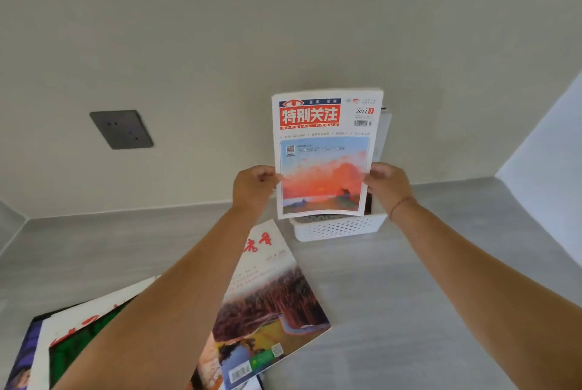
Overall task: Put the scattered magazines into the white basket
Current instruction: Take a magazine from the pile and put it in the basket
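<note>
Left hand (pixel 253 186) and right hand (pixel 385 183) pinch the side edges of the upright Special Focus magazine (pixel 324 153) just above the white basket (pixel 338 227); lower it level, clearing the second magazine (pixel 385 134) apparently standing inside.

Held magazine (pixel 326 153) cover: red title "特别关注", "SPECIAL FOCUS" beneath, "2021 7" top right.

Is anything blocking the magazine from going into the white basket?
Nothing visible. The left hand and right hand hold the Special Focus magazine upright over the white basket; another magazine stands behind it.
</note>
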Tool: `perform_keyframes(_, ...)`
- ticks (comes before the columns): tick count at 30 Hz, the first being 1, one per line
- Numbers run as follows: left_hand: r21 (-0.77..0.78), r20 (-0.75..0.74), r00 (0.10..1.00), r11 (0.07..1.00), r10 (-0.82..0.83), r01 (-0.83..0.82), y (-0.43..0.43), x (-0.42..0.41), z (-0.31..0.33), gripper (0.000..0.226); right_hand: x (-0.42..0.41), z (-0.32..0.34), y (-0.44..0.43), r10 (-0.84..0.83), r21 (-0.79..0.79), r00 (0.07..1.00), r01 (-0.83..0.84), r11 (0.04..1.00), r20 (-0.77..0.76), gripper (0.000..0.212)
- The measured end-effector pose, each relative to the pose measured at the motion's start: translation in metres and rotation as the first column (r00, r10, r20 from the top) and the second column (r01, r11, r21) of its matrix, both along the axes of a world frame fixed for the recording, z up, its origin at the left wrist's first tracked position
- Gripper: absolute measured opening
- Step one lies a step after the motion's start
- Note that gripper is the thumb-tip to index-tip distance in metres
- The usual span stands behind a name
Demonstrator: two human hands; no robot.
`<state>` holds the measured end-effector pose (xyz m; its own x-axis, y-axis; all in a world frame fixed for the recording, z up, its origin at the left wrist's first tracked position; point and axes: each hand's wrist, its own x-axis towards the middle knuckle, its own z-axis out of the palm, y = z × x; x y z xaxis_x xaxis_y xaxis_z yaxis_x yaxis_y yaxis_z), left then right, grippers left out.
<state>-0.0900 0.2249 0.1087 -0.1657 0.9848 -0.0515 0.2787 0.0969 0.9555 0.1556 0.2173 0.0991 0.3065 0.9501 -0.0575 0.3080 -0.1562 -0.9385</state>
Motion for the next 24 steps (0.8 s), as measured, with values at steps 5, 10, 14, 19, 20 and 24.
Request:
perform_keyframes(5, -0.007, -0.02, 0.996, 0.996, 0.083, -0.083, 0.035, 0.044, -0.013, 0.012, 0.032, -0.009, 0.034, -0.002, 0.021, 0.998, 0.001, 1.0, 0.061, 0.017)
perform_keyframes(10, -0.064, -0.081, 0.991, 0.992, 0.103, -0.108, 0.048, 0.062, -0.045, 0.015, 0.047, -0.045, 0.052, -0.02, -0.055, 0.996, 0.025, 0.998, 0.083, 0.021)
perform_keyframes(14, -0.09, -0.177, 0.973, 0.982, 0.15, -0.168, 0.055, 0.067, -0.07, 0.016, 0.048, -0.07, 0.061, 0.005, -0.11, 0.993, 0.007, 0.994, 0.117, 0.021)
perform_keyframes(19, -0.073, -0.256, 0.932, 0.956, 0.256, -0.283, 0.059, 0.073, -0.082, 0.024, 0.044, -0.08, 0.072, 0.041, -0.138, 0.982, -0.015, 0.99, 0.185, 0.016)
perform_keyframes(20, -0.069, -0.253, 0.926, 0.95, 0.279, -0.305, 0.06, 0.074, -0.082, 0.03, 0.044, -0.081, 0.074, 0.048, -0.134, 0.979, -0.021, 0.991, 0.2, 0.017)
perform_keyframes(24, -0.048, -0.326, 0.918, 0.966, 0.225, -0.254, 0.062, 0.074, -0.085, 0.023, 0.043, -0.083, 0.078, 0.065, -0.119, 0.947, -0.029, 0.993, 0.313, 0.019)
